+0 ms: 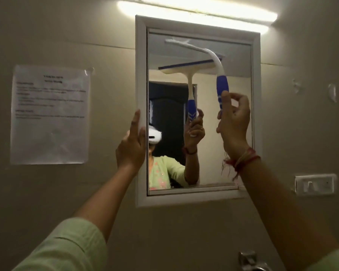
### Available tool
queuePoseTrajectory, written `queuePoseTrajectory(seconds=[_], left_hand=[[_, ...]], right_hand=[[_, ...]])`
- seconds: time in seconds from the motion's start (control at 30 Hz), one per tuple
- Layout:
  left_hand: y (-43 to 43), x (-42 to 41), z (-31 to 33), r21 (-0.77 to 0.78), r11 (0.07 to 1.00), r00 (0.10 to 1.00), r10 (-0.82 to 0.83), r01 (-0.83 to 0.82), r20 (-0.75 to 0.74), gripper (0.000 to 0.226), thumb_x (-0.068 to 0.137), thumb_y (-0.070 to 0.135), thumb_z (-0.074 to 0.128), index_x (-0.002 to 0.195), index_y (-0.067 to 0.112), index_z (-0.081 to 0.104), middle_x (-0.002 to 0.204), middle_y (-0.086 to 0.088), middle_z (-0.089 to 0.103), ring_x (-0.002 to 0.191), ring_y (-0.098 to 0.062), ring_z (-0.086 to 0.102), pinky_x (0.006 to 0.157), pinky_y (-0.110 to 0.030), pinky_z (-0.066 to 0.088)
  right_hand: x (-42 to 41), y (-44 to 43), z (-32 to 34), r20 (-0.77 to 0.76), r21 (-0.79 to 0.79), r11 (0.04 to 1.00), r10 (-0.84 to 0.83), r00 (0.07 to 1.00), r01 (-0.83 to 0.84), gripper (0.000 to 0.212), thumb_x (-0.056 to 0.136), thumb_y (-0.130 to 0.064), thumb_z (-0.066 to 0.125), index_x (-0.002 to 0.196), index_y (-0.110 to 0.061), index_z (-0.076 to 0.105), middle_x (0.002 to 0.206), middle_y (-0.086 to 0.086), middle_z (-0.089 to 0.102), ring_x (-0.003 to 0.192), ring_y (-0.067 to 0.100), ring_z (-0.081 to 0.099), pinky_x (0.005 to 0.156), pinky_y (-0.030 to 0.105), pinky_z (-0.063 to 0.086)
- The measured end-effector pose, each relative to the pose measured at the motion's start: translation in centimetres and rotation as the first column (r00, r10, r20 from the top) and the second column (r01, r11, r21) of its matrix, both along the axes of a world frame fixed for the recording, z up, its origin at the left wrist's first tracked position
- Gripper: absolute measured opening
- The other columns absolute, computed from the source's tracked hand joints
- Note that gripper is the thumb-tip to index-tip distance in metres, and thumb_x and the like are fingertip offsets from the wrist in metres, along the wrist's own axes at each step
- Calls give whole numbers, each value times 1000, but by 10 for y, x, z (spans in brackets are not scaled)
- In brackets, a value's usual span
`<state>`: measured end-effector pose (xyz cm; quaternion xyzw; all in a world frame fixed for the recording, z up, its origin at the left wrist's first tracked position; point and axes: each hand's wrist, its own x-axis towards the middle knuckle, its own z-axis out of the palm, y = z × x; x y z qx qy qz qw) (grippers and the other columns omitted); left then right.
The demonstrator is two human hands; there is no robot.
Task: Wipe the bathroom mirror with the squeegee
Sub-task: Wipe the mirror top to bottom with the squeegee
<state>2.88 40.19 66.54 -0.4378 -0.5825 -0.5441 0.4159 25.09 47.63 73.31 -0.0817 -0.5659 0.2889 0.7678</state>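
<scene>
Squeegee [222,89], curved white plastic with a blue grip, rises from the raised right hand [233,122] pinching it; the left hand [131,145] presses flat on the mirror frame [141,75].

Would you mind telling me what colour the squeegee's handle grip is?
On the squeegee, the grip is blue and the neck white; head view.

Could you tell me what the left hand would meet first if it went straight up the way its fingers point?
The way looks free: the left hand rests on the left of the mirror frame, fingers pointing up, so it would probably just run along it to the top corner.
</scene>
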Motion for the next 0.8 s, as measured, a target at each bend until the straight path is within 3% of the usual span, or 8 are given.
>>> queuePoseTrajectory(seconds=[0.13,0.27,0.43,0.63,0.8], left_hand=[[-1,1,0,13,1000,1000,-10,10,-2,49,99,36,33,145,32,17,69,3,49,42,2,31,42,-11,16],[0,1,0,14,1000,1000,-24,24,-13,50,97,37,30,145,31,17,61,3,44,42,1,33,42,-12,18],[0,1,1,16,1000,1000,-8,8,-10,50,99,32,35,145,29,18,60,2,45,43,1,31,43,-11,17],[-1,2,1,6,1000,1000,-25,25,-3,50,99,34,32,145,30,16,55,7,39,43,-2,36,42,-14,19],[0,2,1,10,999,1000,-31,31,2,50,97,40,29,145,33,15,71,-5,53,49,2,33,44,-15,20]], right_hand=[[-8,13,27,0,120,981,-157,988,156,35,94,-31,49,122,-12,40,79,-13,56,57,-4,57,52,3,44],[-10,21,43,-3,156,965,-215,977,213,37,95,-29,47,126,-11,38,100,3,62,64,4,56,58,5,46],[-17,21,53,20,183,965,-194,981,187,34,96,-25,45,125,-11,39,109,12,63,59,2,55,52,1,43],[-23,21,38,6,156,979,-130,991,128,33,96,-24,46,126,-15,40,89,-8,57,52,-9,57,44,3,42],[-22,29,4,7,173,979,-108,994,105,33,95,-22,47,126,-12,40,79,-17,55,49,-9,57,45,0,40]])
